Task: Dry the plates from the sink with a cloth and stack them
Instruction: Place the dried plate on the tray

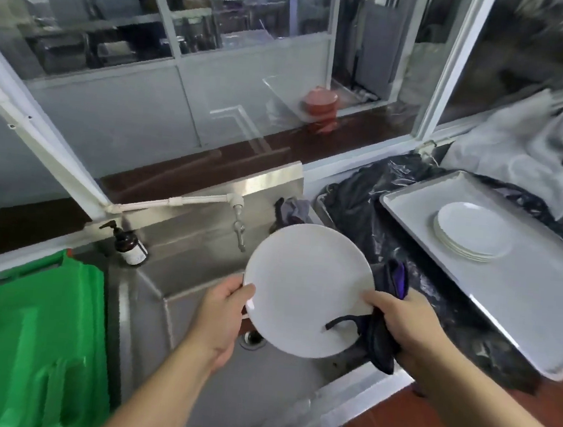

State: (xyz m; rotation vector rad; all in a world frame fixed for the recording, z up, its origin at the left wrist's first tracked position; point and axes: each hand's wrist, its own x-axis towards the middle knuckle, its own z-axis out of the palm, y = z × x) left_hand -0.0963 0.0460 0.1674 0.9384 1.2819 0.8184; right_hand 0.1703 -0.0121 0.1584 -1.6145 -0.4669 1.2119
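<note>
White and round, the plate is held up over the steel sink, its face tilted toward the camera. The left hand grips it at the left rim, thumb on the front face and the other fingers behind, out of sight. The right hand holds a dark cloth bunched against the right rim; its fingers are curled round the cloth, which wraps over the edge, with a loose strap-like end lying across the plate's lower front.

To the right, on the bench covered with black plastic, a pale tray carries the stack of plates, well apart from the one in hand. I see no other plates in the visible part of the sink, so this looks like one of the last.

The step in hand appears to be wiping. To do it well, I would keep the left pinch firm at the rim as a pivot and turn the plate through it, so the cloth passes round the whole edge, then sweep both faces, the back included. The wet rim may slip, so working low over the sink is wise. Tucking in the loose end would keep it from dragging. Then the plate should go centred onto the stack.
</note>
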